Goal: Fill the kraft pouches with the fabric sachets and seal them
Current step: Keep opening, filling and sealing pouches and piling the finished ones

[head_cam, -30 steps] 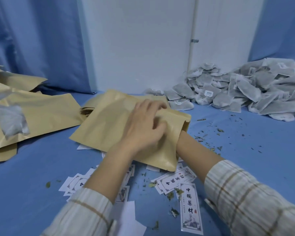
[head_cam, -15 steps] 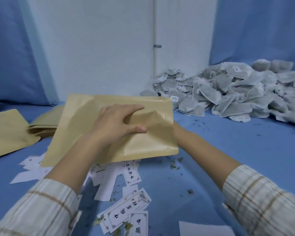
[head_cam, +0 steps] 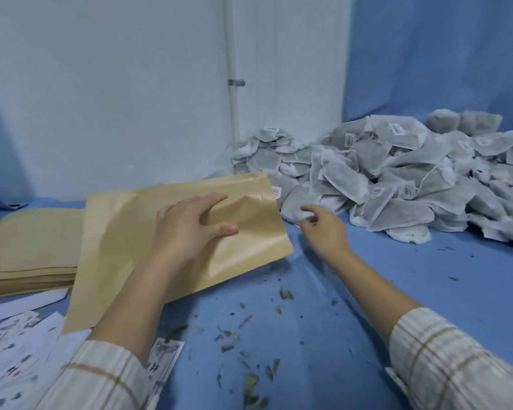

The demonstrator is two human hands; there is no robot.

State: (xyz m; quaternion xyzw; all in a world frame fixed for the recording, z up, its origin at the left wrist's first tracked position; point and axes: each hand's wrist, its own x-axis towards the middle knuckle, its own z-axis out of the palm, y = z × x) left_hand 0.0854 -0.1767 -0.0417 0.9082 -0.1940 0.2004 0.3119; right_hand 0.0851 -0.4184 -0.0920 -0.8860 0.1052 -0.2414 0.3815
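Kraft pouch point(head_cam: 166, 232) pinched by left hand point(head_cam: 187, 229) | right hand point(head_cam: 323, 229) loosely open, reaching sachet pile point(head_cam: 397, 179) far right | next: grasp sachet, insert.

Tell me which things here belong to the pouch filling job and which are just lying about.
Part of the job:
kraft pouch, held by the left hand
pile of fabric sachets, which the right hand reaches toward
stack of empty pouches

Just lying about:
printed paper labels
loose dried leaf bits on the blue cloth
white pipe on the wall
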